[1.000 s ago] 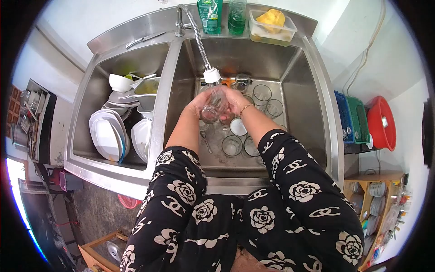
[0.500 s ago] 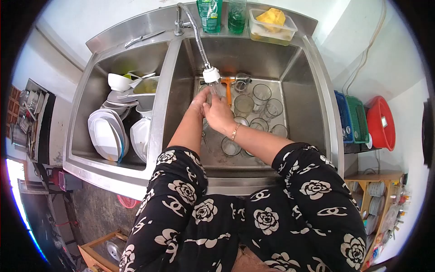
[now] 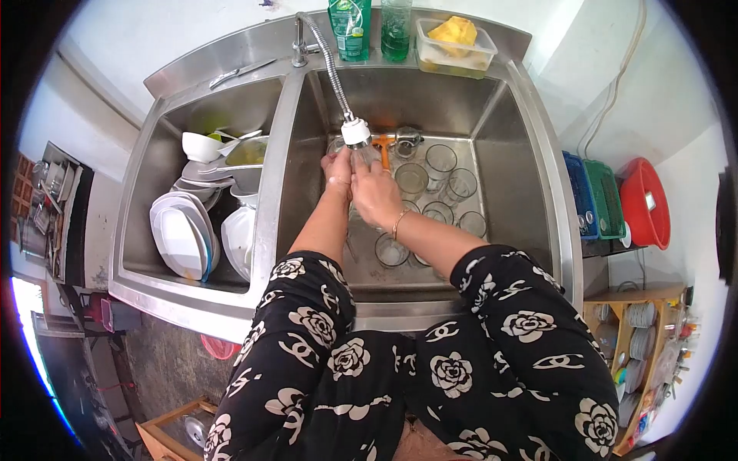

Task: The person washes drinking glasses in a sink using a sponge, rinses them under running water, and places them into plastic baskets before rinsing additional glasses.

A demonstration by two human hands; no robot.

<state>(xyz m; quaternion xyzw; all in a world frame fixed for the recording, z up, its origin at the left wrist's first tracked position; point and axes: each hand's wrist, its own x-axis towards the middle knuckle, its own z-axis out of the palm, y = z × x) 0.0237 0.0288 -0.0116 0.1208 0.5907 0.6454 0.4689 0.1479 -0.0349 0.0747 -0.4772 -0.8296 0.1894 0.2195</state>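
Note:
Both hands are together under the white tap head (image 3: 356, 132), in the right basin of a steel sink. My left hand (image 3: 337, 168) is closed round a clear glass (image 3: 335, 146), only partly visible. Against its right side, my right hand (image 3: 373, 192) sits in the running water with its fingers together; whether they hold anything is hidden. Several clear glasses (image 3: 440, 158) stand on the basin floor to the right of the hands. An orange-handled tool (image 3: 383, 147) lies behind them, beside a small glass mug (image 3: 407, 140).
White plates (image 3: 180, 234) and a white bowl (image 3: 201, 147) fill part of the left basin. A knife (image 3: 242, 71), a green pouch (image 3: 350, 29), a green bottle (image 3: 396, 32) and a plastic box (image 3: 457, 54) line the back ledge. A red basin (image 3: 645, 203) is at right.
My hands were apart round a clear glass under the water a second ago. My right hand has since moved left, beside my left hand, uncovering the glasses and orange tool.

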